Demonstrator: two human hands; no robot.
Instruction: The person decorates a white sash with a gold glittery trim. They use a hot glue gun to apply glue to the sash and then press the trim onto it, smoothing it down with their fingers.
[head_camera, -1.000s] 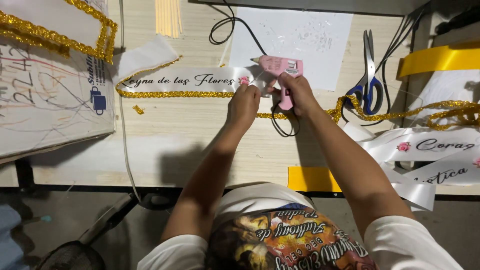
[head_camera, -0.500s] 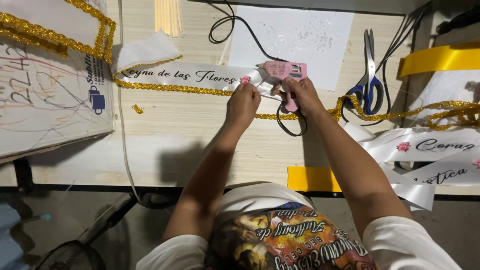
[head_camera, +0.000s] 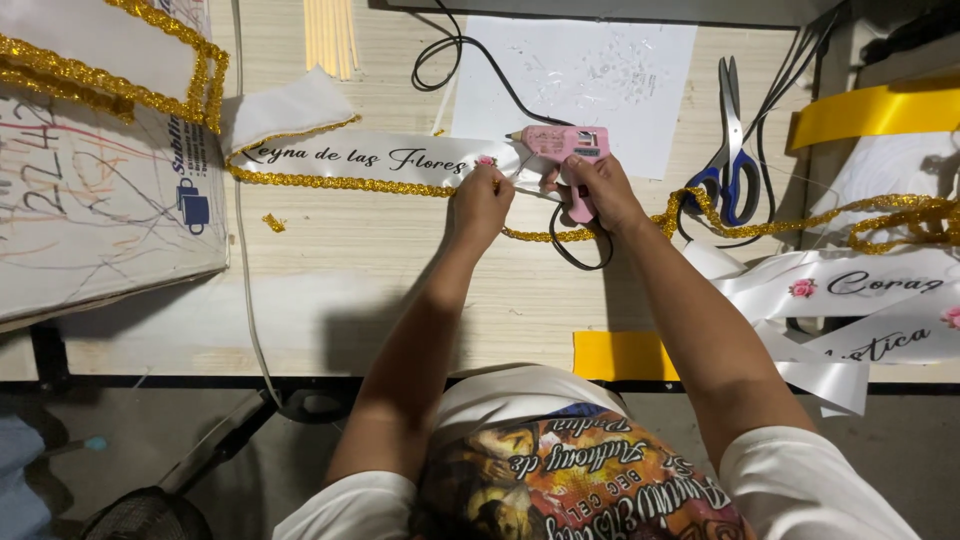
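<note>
Nearest the body, just below the right forearm: a yellow strip (head_camera: 622, 355) at the table's near edge, with white printed ribbons (head_camera: 850, 300) piled to the right of that arm.

Further out, the two hands side by side, close together. Left hand (head_camera: 483, 200) curled, fingertips pressed down on the white sash (head_camera: 370, 157) at its right end, beside a small pink flower print; whether pinching or only pressing cannot be told. Right hand (head_camera: 598, 190) closed around the grip of a pink glue gun (head_camera: 562, 148), nozzle aimed left toward the left hand's fingertips, tip just beside the sash end. Black cord (head_camera: 470, 60) running from the gun's handle down in a loop below the right hand, and another stretch curling away beyond both hands.

Gold sequin trim (head_camera: 330, 182) along the sash's lower edge, stretching left from the left hand; more gold trim passing under the right hand and trailing off to the right.

Right of the right hand: blue-handled scissors (head_camera: 728, 150), blades pointing away. Beyond both hands: a white sheet of paper (head_camera: 600, 60) flecked with glue spots. Far left of the left hand: a scribbled white board (head_camera: 90, 210), a gold-trimmed sash (head_camera: 120, 60) above it. Far beyond the left hand: pale glue sticks (head_camera: 330, 35). Far right: a yellow ribbon (head_camera: 870, 110).
</note>
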